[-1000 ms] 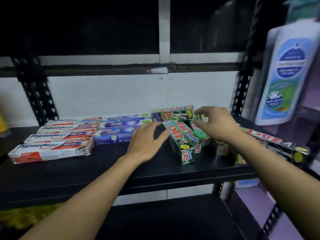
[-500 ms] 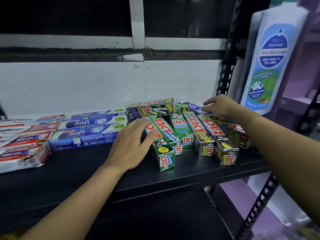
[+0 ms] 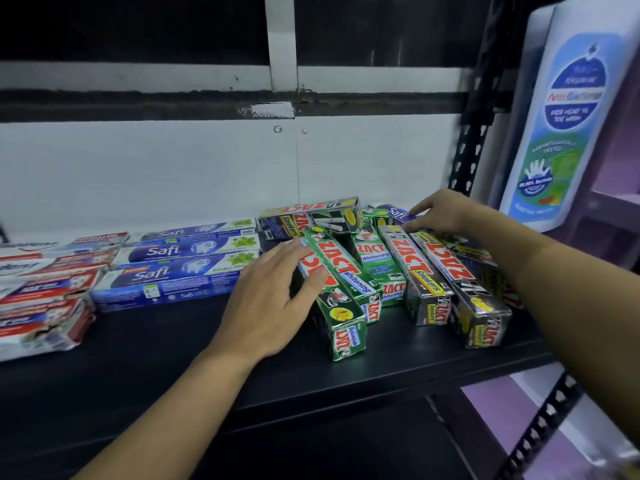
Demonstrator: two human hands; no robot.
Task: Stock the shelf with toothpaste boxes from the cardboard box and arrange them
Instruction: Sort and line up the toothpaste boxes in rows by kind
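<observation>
On the black shelf [image 3: 145, 358] lies a loose pile of Zact toothpaste boxes. My left hand [image 3: 270, 292] rests flat with spread fingers against the left side of a green Zact whitening box [image 3: 341, 292]. Far back on the right, my right hand [image 3: 440, 213] lies with fingers apart over the far ends of two black Zact smokers boxes [image 3: 415, 271], fingertips touching a blue Safi box end [image 3: 396, 213]. Neither hand grips anything. Another Zact smokers box [image 3: 308, 216] lies crosswise at the back. The cardboard box is out of view.
Blue Safi boxes [image 3: 180, 268] lie in rows left of the pile, red and white Pepsodent boxes [image 3: 41, 299] further left. A black perforated upright [image 3: 467, 150] stands at the right, with large white wash bottles [image 3: 568, 116] beyond it. A lower shelf [image 3: 329, 452] is below.
The view has shifted right and closer. My right hand moved back from the pile's middle to the far ends of the right boxes, which now lie spread out. My left hand stays against the green box.
</observation>
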